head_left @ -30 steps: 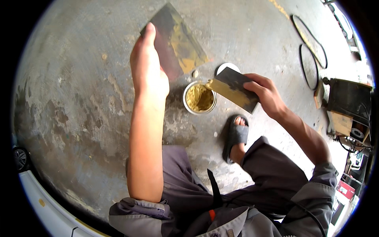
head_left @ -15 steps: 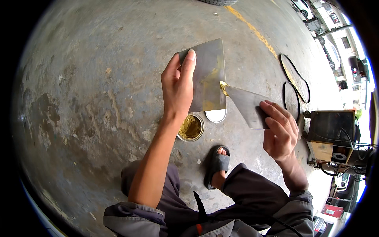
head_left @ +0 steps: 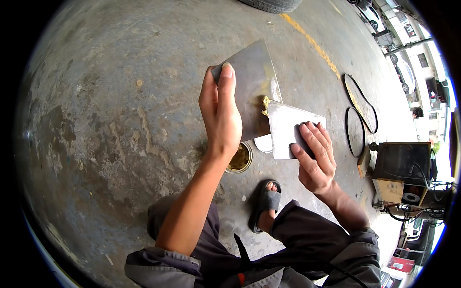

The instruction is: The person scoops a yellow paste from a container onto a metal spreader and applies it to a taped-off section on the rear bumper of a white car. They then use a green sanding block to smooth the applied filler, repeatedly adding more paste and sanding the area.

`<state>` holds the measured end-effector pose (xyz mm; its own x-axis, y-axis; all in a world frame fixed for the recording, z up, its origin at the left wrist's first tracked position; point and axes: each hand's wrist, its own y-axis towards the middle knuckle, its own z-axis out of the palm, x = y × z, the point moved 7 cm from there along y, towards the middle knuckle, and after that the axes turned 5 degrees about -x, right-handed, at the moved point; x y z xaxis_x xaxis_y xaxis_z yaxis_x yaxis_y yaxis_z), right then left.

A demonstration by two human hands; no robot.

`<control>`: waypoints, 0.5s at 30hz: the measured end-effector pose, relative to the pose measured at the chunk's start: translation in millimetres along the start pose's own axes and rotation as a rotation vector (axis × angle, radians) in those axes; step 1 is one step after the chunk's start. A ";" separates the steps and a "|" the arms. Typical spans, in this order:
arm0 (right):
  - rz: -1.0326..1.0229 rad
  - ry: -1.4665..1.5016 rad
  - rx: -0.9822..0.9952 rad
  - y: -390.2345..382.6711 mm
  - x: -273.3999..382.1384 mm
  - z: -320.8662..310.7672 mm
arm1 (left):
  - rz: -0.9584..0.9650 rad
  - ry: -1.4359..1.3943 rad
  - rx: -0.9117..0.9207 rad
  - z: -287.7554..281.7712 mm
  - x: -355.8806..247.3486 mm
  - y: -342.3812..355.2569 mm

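Observation:
My left hand (head_left: 222, 117) grips a flat grey metal sheet (head_left: 250, 79) by its left edge, thumb on top. Yellowish smears mark the sheet's right side. Closed on a thin metal putty spreader (head_left: 286, 125), my right hand (head_left: 318, 161) holds it with several fingers laid over its face. A lump of yellow putty (head_left: 265, 105) clings to the spreader's upper left corner, at the sheet's lower right part. Below the sheet, an open round can (head_left: 244, 161) of yellow-brown putty stands on the floor, partly behind my left wrist. Beside it a white lid (head_left: 263, 144) is partly covered by the sheet and spreader.
My sandalled foot (head_left: 269, 204) is just below the can. Black looped belts or cords (head_left: 354, 132) lie on the concrete to the right, near a boxy machine (head_left: 402, 161) with cables. A tyre (head_left: 273, 5) shows at the top, beside a yellow floor line (head_left: 312, 43).
The spreader has moved left, with its face turned so it now shines white. Its putty lump is now over the sheet's lower right. My left hand tilts the sheet slightly differently.

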<state>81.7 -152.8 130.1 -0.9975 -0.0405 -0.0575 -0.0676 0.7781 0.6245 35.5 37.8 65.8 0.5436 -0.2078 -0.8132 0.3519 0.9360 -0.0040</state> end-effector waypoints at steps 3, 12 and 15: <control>0.077 0.040 -0.044 0.7 -1.4 6.2 | 0.031 -0.030 -0.057 -4.6 -7.6 -1.8; 0.379 0.218 -0.045 3.5 -9.7 31.1 | 0.169 -0.056 -0.239 -3.3 -19.9 -17.3; 0.513 0.327 -0.048 -2.8 -20.9 31.8 | 0.185 -0.040 -0.225 -6.1 -20.6 -15.4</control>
<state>103.4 -134.2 104.8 -0.8570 0.1361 0.4971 0.4299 0.7206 0.5439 14.3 29.4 79.1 0.6137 -0.0344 -0.7888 0.0685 0.9976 0.0098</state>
